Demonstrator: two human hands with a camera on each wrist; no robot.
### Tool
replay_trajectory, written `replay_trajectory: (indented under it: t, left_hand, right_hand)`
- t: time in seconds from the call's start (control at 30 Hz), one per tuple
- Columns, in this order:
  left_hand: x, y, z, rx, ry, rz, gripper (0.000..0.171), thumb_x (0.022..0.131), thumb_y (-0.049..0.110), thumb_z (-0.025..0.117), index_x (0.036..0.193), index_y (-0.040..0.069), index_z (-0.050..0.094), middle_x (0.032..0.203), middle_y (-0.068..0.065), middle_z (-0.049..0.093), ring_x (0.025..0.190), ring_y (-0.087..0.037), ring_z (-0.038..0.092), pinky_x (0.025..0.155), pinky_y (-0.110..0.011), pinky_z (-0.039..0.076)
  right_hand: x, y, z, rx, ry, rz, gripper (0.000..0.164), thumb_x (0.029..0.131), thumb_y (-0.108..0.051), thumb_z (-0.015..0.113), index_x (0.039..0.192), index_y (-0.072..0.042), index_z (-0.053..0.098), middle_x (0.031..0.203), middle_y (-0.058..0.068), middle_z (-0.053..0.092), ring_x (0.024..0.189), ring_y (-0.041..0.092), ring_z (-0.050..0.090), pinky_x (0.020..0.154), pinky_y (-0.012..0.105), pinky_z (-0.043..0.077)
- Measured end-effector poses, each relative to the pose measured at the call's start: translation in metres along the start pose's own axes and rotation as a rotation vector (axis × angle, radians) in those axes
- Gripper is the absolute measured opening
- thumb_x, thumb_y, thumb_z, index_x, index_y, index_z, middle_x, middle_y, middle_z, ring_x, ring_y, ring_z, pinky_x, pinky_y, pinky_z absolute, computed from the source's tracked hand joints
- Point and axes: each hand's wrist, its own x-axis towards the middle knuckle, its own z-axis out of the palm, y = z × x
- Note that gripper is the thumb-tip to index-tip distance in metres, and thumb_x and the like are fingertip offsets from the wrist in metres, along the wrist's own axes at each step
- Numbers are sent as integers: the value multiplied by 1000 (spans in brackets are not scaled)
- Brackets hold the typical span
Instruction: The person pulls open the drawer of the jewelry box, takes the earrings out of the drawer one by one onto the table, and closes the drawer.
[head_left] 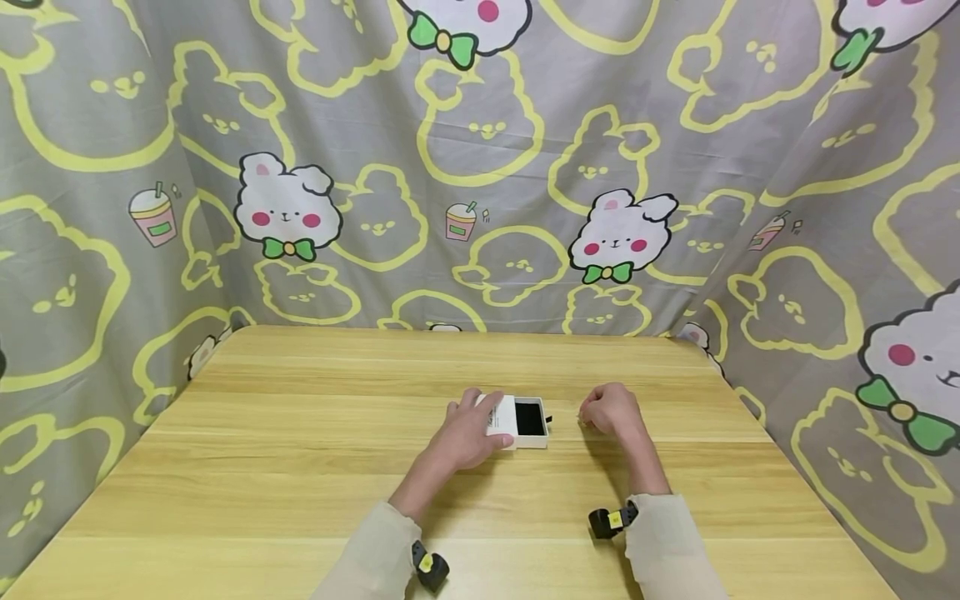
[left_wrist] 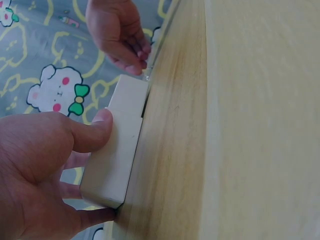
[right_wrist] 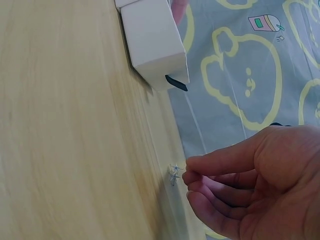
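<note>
A small white drawer box [head_left: 501,417] lies on the table, its inner tray [head_left: 546,442] slid partly out to the right. Black lining [head_left: 530,419] shows inside the tray, and a dark pull tab [right_wrist: 176,83] sticks out of its end. My left hand [head_left: 468,433] grips the box sleeve, thumb on the near side and fingers across the top and far side. To the right of the box, my right hand [head_left: 613,410] pinches a tiny silvery star-shaped jewellery piece [right_wrist: 173,175] at its fingertips. Its exact kind is too small to tell.
The wood-grain table [head_left: 300,483] extends around both hands. A grey patterned curtain [head_left: 375,208] hangs behind it and along both sides. Black camera mounts [head_left: 431,568] are strapped at the wrists, over beige sleeves [head_left: 367,554].
</note>
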Motion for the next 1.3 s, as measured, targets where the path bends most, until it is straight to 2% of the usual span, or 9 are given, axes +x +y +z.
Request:
replay_trajectory:
  t: [0.2,0.33,0.53,0.8,1.1,1.3]
  left_hand:
    - [0,-1,0,-1,1,2,73,93,40,72,156,20,41,158,-18,35,123,-40,44,90,-53,49]
    - [0,0,0,-4,1,2,73,93,40,72,156,20,41,157,-19,35,121,-39,45,89,-52,49]
    - [0,0,0,-6,5,2,73,93,39,73,155,19,42,157,-19,36,119,-38,45,87,-50,48]
    - [0,0,0,-8,4,-1,72,93,39,73,155,19,42,157,-18,36,120,-38,45,89,-51,48]
    - [0,0,0,-3,7,0,73,92,39,74,155,20,42,156,-18,37,116,-36,45,87,-48,47]
    - [1,0,1,8,13,3,72,92,39,74,154,20,43,154,-18,39,114,-36,45,87,-46,46]
  right_hand:
    - [-1,-2,0,19,2,-7,8,82,-7,68,83,-1,74,78,11,71,70,21,58,59,29,44]
    - [-1,-7,3,27,12,-35,15,87,-13,68,87,0,75,79,13,74,66,17,60,58,27,45]
    - [-2,-14,7,59,-9,-21,22,94,-17,65,94,3,74,79,13,73,63,14,60,58,27,48]
    - [-3,-23,15,141,-133,-26,27,98,-17,63,104,8,70,79,16,70,64,18,64,65,34,58]
    - [-8,-37,20,255,-234,-2,27,100,-18,62,104,8,67,81,15,64,68,21,66,72,39,61]
    - [-10,-42,23,279,-266,-1,30,100,-19,62,109,9,68,87,17,67,74,23,71,72,40,61]
